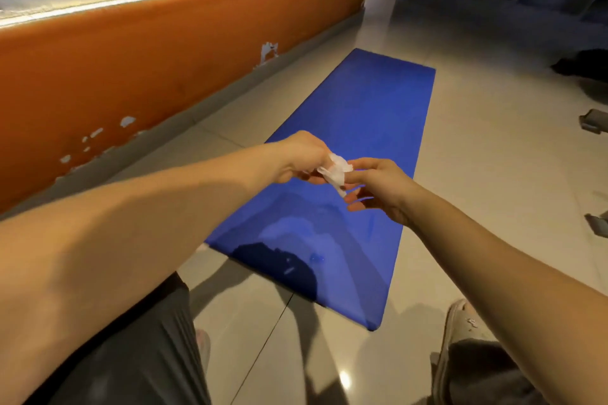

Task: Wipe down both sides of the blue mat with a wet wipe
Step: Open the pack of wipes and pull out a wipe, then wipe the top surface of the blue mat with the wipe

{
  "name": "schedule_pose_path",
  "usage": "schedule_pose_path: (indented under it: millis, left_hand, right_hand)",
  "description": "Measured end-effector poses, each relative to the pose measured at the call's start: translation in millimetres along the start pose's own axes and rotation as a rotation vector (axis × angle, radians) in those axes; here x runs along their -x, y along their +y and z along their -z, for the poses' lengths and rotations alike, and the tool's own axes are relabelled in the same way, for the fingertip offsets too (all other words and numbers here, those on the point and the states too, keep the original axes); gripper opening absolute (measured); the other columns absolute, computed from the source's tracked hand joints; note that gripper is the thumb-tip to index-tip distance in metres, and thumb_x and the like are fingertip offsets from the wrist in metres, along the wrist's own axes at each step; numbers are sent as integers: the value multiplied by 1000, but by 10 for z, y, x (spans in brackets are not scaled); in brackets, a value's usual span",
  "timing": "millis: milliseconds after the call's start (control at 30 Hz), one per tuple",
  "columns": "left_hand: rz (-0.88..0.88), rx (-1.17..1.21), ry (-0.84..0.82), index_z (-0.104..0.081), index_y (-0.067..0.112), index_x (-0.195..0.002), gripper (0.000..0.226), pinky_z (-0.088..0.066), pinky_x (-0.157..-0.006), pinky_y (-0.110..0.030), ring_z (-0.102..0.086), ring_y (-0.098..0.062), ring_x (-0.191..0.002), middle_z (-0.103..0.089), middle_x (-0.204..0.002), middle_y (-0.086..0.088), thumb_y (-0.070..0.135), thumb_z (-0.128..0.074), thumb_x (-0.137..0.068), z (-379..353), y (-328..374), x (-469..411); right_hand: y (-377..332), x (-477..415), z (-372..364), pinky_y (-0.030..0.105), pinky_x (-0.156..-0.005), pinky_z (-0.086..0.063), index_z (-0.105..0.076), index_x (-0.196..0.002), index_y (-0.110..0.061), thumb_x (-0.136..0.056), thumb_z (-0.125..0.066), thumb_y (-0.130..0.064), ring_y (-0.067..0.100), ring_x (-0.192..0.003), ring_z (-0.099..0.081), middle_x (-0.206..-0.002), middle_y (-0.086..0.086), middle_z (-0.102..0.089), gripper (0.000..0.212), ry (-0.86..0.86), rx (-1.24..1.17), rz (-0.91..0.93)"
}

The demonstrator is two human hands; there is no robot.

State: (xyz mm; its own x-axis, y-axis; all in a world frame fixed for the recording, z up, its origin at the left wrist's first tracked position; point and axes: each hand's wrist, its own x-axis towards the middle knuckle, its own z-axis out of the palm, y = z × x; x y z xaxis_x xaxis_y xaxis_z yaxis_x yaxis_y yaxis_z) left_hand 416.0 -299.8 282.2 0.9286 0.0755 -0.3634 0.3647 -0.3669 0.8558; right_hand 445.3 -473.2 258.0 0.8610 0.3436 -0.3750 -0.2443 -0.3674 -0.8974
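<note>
You hold the wet wipe [336, 171] crumpled between both hands, above the middle of the blue mat [365, 115]. Your left hand [301, 154] has its grip curled round the wipe's left end, and your right hand [378, 187] pinches the right end between thumb and forefinger, with its other fingers loosely spread below. The mat lies flat on the tiled floor [493, 174], running from near you away to the far side, with glossy patches on its near half. The orange wall [131, 76] runs along the left, apart from the mat. A sandal [464, 319] sits near right.
</note>
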Motion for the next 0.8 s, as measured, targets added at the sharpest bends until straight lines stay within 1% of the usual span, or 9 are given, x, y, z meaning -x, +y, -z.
schedule_pose_path:
  millis: [133,267,367,433,500,567,667,733,800]
  left_hand:
    - [57,77,122,-71,5,-94,6,-63,-79,-34,-75,-24,-88,-74,-98,-13,2,-68,-89,58,-68,-51]
    - [124,240,164,-70,4,-111,24,-63,-83,-39,-75,-24,-92,-76,-102,-13,10,-70,-89,-21,-268,-125]
    - [166,214,218,-74,8,-106,21,-62,-84,-37,-73,-23,-97,-75,-105,-9,12,-73,-86,-91,-459,-135]
    - [209,167,288,-75,9,-104,20,-60,-78,-34,-70,-21,-95,-74,-105,-7,14,-76,-85,-131,-633,-152]
    - [258,134,358,-76,10,-101,20,-59,-80,-37,-70,-22,-97,-74,-103,-8,17,-78,-83,-176,-852,-175]
    - [335,157,381,-76,8,-99,21,-59,-79,-37,-71,-25,-87,-74,-99,-11,20,-77,-83,-253,-1087,-187]
    - [473,148,415,-72,-5,-93,20,-54,-64,-33,-59,-26,-63,-67,-77,-17,14,-67,-87,-459,-1457,-175]
    - [540,-20,434,-64,-3,-73,19,-45,-58,-30,-55,-30,-65,-61,-68,-15,10,-60,-85,-604,-1711,-207]
    - [603,-161,490,-54,8,-67,22,-37,-55,-29,-58,-32,-76,-57,-70,-8,16,-60,-86,-743,-1907,-196]
  right_hand:
    - [19,-207,-121,36,-58,-59,-68,-96,7,-87,-64,5,25,-58,-63,-72,18,-66,10,11,61,103]
    - [35,-408,-131,31,-51,-56,-66,-84,4,-89,-63,5,24,-54,-59,-66,17,-64,6,-27,75,93]
    - [81,-519,-173,32,-55,-59,-70,-90,4,-88,-63,4,26,-62,-67,-73,19,-69,7,-140,144,43]
    - [127,-574,-220,35,-63,-62,-70,-97,3,-88,-59,3,28,-73,-74,-83,21,-74,14,-278,215,-2]
    - [177,-648,-279,38,-68,-62,-67,-104,4,-90,-53,2,31,-83,-76,-90,24,-75,19,-407,294,-26]
    - [225,-740,-346,38,-69,-62,-66,-105,5,-92,-51,0,30,-83,-76,-93,23,-75,21,-488,401,-8]
    - [416,-952,-479,38,-66,-62,-70,-103,4,-93,-54,-1,28,-72,-74,-91,22,-74,19,-563,559,54]
    - [680,-1175,-554,41,-67,-60,-68,-106,0,-92,-55,2,32,-72,-72,-94,24,-73,19,-646,815,154]
    - [1010,-1434,-568,48,-78,-59,-65,-115,1,-88,-57,-1,38,-91,-71,-109,25,-70,28,-702,1215,316]
